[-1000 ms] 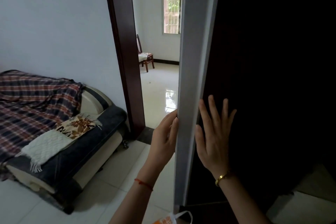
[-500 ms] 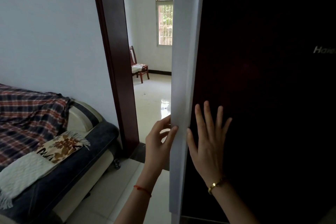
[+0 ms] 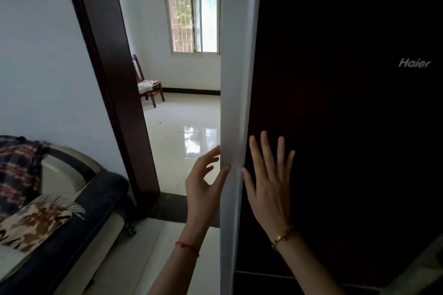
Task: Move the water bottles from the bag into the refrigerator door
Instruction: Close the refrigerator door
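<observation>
The dark maroon refrigerator door [image 3: 335, 115] with a silver brand name fills the right half of the view, its white side edge [image 3: 233, 79] facing me. My right hand [image 3: 268, 182] lies flat on the dark front, fingers spread, a gold bracelet on its wrist. My left hand [image 3: 203, 182] is at the white edge with fingers apart, its thumb touching the edge; a red string circles that wrist. The door's inner side is hidden. No bottles and no bag are in view.
A sofa [image 3: 72, 211] with a plaid blanket and a patterned cushion stands at the lower left. A dark wooden door frame [image 3: 107, 79] opens onto a tiled room with a wooden chair [image 3: 148, 86] and a barred window [image 3: 194, 21].
The view has lifted and turned right, so the door's front now shows more fully with its brand name. The bag seen at the bottom edge has dropped out of view. Both hands stay on the door.
</observation>
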